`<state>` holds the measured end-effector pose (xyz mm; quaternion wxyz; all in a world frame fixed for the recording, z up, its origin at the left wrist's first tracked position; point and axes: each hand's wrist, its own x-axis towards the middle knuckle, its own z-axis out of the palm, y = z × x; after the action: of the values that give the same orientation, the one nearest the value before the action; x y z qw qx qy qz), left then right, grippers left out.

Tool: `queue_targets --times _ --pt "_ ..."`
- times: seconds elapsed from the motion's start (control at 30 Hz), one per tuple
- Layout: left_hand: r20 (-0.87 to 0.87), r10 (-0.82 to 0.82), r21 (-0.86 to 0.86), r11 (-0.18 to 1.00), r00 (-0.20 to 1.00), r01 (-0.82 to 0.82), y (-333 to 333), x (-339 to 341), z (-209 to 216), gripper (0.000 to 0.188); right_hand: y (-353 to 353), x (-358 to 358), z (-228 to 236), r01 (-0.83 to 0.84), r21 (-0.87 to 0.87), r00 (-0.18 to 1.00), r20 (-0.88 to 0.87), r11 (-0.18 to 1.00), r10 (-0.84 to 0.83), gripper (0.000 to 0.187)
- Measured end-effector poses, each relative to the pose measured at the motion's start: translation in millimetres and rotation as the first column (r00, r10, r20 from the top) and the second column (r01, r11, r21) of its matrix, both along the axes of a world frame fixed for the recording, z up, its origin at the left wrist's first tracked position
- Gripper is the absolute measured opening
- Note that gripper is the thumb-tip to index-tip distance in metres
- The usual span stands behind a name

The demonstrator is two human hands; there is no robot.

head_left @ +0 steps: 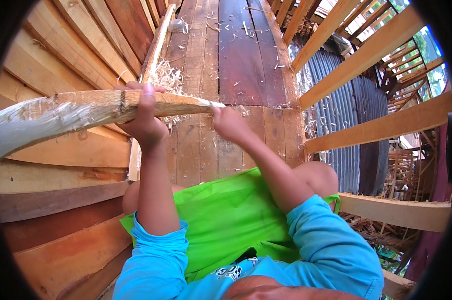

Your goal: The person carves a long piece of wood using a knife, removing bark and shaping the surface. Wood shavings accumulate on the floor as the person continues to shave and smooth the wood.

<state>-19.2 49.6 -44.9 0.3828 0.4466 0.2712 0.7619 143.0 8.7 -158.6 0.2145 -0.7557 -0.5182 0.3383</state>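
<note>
A long pale length of wood (96, 109) crosses in front of me, thick and whitish at the left and tapering to a thin end at the right. Its surface looks rough and shaved, with a dark notch close to my left hand (148, 122). That hand grips it from below, the thumb pressed over the near face and the fingers behind. At the tapered tip is my right hand (230, 125), closed in a fist against or just under the wood. What lies inside this fist is hidden, and no tool shows clearly.
Curly wood shavings (167, 77) lie heaped on the plank floor (203, 145) beyond my left hand. A clear container (176, 25) stands farther off. Wooden boards (61, 150) wall the left; slatted rails (381, 122) run along the right, above corrugated metal sheets (336, 120).
</note>
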Motion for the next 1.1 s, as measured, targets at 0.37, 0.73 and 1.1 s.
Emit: queue_targets --times 0.37,0.73,1.1 --pt "0.025 -0.049 -0.015 0.999 0.998 0.049 12 -19 -11 0.018 1 16 -3 -0.042 -0.040 0.994 -0.106 0.998 0.037 0.047" --pt "-0.054 -0.217 0.117 0.968 0.975 0.222 5 -5 -7 0.014 -6 21 -3 -0.014 -0.020 0.999 0.028 1.000 0.014 0.047" --pt "0.142 0.070 -0.209 0.977 0.987 -0.039 13 -13 -9 0.023 2 31 -42 0.069 -0.104 0.985 -0.148 0.992 -0.084 0.045"
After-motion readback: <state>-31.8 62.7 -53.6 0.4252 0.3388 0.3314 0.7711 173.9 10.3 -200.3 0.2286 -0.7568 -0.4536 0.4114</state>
